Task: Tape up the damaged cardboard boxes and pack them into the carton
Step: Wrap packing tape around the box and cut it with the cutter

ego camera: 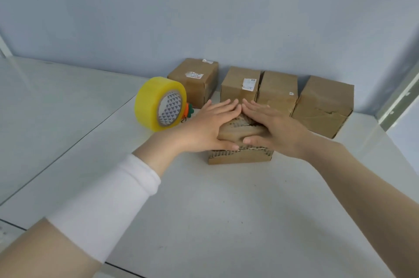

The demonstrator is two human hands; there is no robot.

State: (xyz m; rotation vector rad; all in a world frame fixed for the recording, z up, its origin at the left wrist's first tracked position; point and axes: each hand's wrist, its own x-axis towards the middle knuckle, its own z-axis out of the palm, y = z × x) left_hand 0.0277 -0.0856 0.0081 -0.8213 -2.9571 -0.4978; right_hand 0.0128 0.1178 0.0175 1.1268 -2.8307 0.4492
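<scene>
1. Damaged cardboard box [240, 158]: mid-table, nearest of all the boxes; front upper edge torn, corrugated fluting bared; top crumpled and largely covered by both hands.
2. Left hand [212, 124]: laid flat on the left half of the box top, fingers straight and close together, thumb at the front edge; pressing only, nothing grasped.
3. Right hand [273, 126]: laid flat on the right half of the same top, fingers straight, thumb at the front edge; pressing only, nothing grasped; fingertips nearly meeting those of the left hand at the far edge.
4. White sleeve band [108, 200]: around the left forearm.
5. Yellow tape roll [150, 105]: standing on edge left of the damaged box, just beside the left hand; patterned core facing forward.
6. Small orange-and-green object [188, 111]: between the roll and the left hand; kind not discernible.
7. Row of boxes along the wall:
   - leftmost box [195, 80], set apart, torn white label;
   - second box [235, 87], white label;
   - third box [277, 89], touching the second;
   - fourth box [324, 105], front face creased and torn.
8. White table [226, 209]: bearing all of the above.
9. Pale blue wall [204, 5]: directly behind the row.
</scene>
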